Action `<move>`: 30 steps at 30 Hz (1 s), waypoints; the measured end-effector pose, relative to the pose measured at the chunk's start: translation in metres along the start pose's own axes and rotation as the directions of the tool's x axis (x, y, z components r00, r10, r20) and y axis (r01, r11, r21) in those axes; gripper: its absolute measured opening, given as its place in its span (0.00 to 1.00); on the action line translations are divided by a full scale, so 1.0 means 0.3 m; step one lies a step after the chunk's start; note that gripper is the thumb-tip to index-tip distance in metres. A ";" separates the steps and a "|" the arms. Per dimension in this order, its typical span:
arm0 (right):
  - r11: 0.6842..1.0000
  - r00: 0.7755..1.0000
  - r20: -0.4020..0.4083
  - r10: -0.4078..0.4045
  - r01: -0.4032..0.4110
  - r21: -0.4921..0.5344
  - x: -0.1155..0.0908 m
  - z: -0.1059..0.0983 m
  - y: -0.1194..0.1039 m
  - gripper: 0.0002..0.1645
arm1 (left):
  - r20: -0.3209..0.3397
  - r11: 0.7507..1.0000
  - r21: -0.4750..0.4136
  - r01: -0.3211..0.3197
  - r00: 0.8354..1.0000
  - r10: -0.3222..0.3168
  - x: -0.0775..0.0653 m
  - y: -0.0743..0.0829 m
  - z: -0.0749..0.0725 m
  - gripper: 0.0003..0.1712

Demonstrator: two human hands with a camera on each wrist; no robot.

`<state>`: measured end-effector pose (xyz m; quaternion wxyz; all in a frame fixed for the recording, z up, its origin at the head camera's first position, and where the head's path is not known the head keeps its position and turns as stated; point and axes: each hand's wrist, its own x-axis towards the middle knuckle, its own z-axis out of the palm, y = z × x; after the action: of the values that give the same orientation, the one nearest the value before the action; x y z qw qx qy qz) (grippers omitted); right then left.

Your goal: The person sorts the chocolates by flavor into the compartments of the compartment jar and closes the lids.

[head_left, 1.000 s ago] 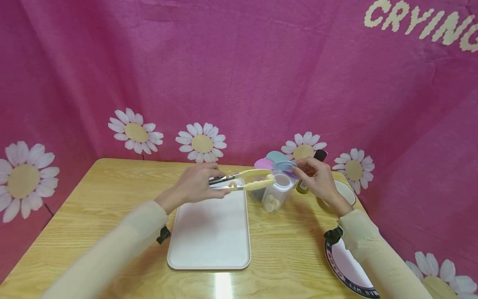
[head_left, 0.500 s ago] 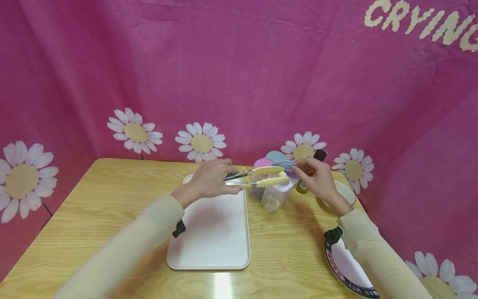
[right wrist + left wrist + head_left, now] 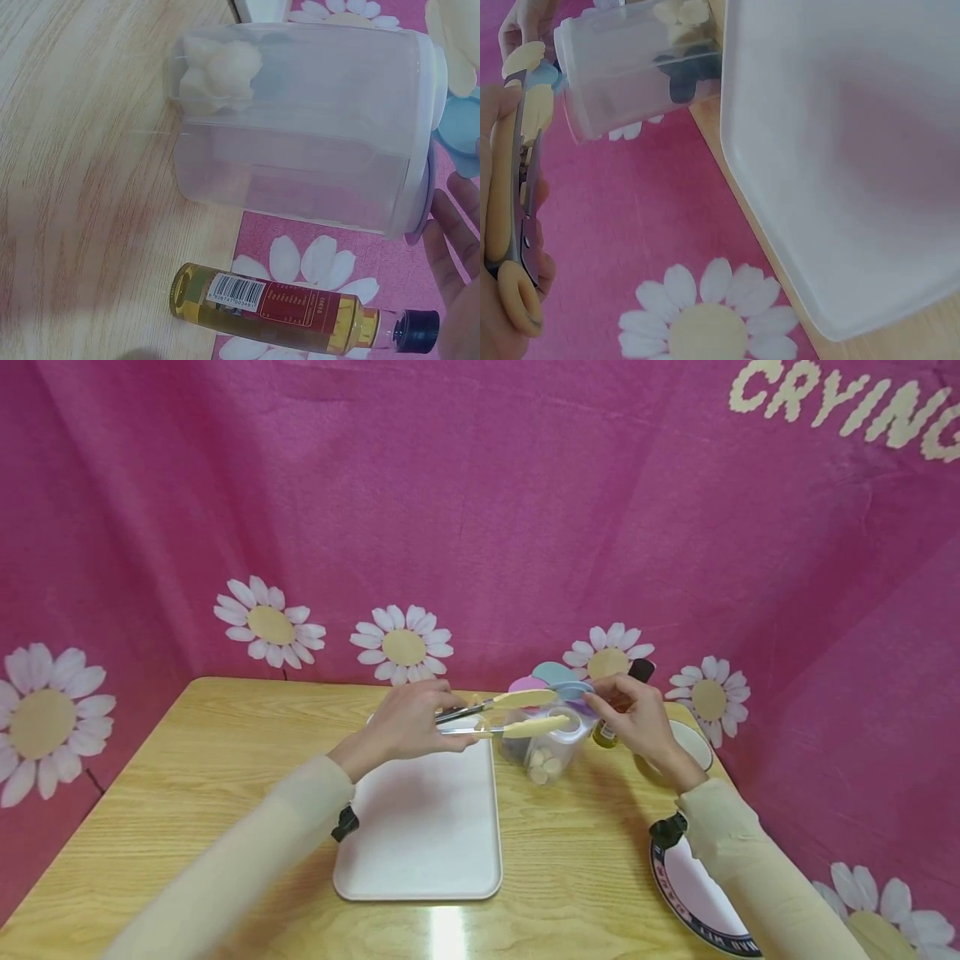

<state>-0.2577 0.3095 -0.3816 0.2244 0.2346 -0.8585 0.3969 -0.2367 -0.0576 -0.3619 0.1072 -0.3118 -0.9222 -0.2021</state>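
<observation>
My left hand grips a pair of tongs with pale yellow tips. The tips are spread, with nothing between them, close by the round mouth of a clear lidded container. Pale chunky pieces lie at the bottom of that compartment; dark pieces sit in a neighbouring one. Fingers of my right hand pinch the raised blue lid at its edge. Pink and green lids stand up behind it.
A white tray lies left of the container. To the right stand an oil bottle with a dark cap and a pale round bowl. A dark-rimmed plate is under the right forearm. A pink cloth hangs behind the table.
The tongs moved right to the container's mouth with a pale piece, then opened and let it go; it now lies inside. The tongs have drawn back slightly left. The right hand stays still.
</observation>
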 end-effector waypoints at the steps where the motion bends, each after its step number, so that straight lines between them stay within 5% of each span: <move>1: 1.000 1.000 0.000 0.003 -0.003 -0.001 0.000 0.000 0.000 0.08 | -0.009 1.000 -0.005 0.005 1.000 -0.005 -0.010 -0.008 -0.005 0.29; 15: 1.000 1.000 0.000 0.025 -0.025 0.012 -0.007 -0.002 0.003 0.08 | -0.067 0.988 0.022 0.152 0.986 -0.150 -0.181 -0.200 -0.062 0.39; 21: 1.000 1.000 0.003 0.018 -0.018 0.007 -0.004 -0.001 0.006 0.08 | -0.054 0.961 0.049 0.272 0.961 -0.270 -0.265 -0.284 -0.057 0.46; 30: 1.000 1.000 0.002 0.016 -0.016 0.004 -0.003 0.002 0.005 0.07 | -0.130 0.928 0.064 0.368 0.925 -0.358 -0.395 -0.392 -0.068 0.48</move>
<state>-0.2581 0.3102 -0.3832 0.2201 0.2286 -0.8597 0.4004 -0.2154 -0.2147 -0.4180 0.1349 -0.1185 -0.9640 -0.1960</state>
